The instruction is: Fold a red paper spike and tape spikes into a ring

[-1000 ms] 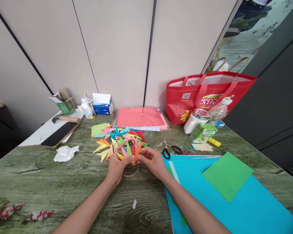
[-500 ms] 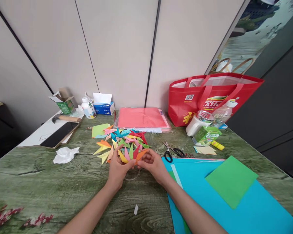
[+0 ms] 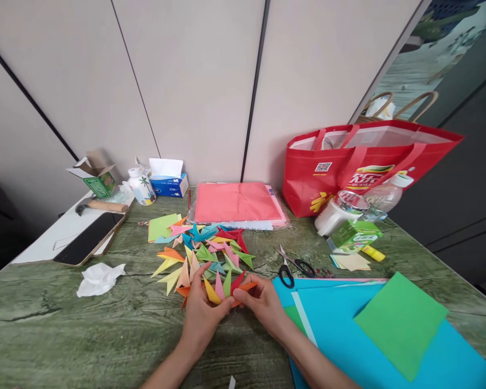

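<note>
Between my two hands is a fan of folded paper pieces in yellow, pink, green, red and orange, joined at their lower ends. My left hand grips its left side, thumb at the bottom and index finger raised behind the yellow piece. My right hand pinches the orange piece at the right end. Part of a round rim shows under the fan, mostly hidden by my hands. Just beyond lies a spread of loose folded paper pieces in many colours.
Black-handled scissors lie right of the pile. Blue sheets with a green square cover the right front. A red bag, white jar and green box stand behind. Crumpled tissue, a phone and hammer lie left.
The view has tilted, so the table items sit slightly lower and wider. My right thumb has moved up along the fan to the base of the red and orange pieces.
</note>
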Demonstrator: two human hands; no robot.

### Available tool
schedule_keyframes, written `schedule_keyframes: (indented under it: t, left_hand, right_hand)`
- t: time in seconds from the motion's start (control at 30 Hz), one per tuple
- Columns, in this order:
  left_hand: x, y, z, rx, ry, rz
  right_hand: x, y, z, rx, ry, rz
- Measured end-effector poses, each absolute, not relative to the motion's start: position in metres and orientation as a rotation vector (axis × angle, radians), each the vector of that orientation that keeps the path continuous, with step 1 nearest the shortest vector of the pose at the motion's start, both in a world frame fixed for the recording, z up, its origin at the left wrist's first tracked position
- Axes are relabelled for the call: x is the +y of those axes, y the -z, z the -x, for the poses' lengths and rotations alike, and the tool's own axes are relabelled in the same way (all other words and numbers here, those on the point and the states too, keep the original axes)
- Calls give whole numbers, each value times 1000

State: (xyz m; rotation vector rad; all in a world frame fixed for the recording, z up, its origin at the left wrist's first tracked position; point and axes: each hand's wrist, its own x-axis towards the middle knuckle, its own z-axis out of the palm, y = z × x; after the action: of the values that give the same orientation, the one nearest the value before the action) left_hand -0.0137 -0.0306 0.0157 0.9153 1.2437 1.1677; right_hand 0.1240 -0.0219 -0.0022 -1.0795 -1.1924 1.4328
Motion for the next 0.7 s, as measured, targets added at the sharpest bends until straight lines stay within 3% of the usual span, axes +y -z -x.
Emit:
schedule_keyframes:
  t: [0.17, 0.47, 0.7]
  left_hand:
    - [-31, -18, 13, 1237, -1124, -864]
    - [-35, -1, 18, 1364, -1164, -948]
    - [-28, -5, 14, 1339, -1199, -766]
  right_hand:
    - [-23, -5, -119, -1144, -1561, 1084]
    - [-20, 1, -125, -1300, -1385, 1101]
    - [-17, -1, -123, -1090, -1562, 1069]
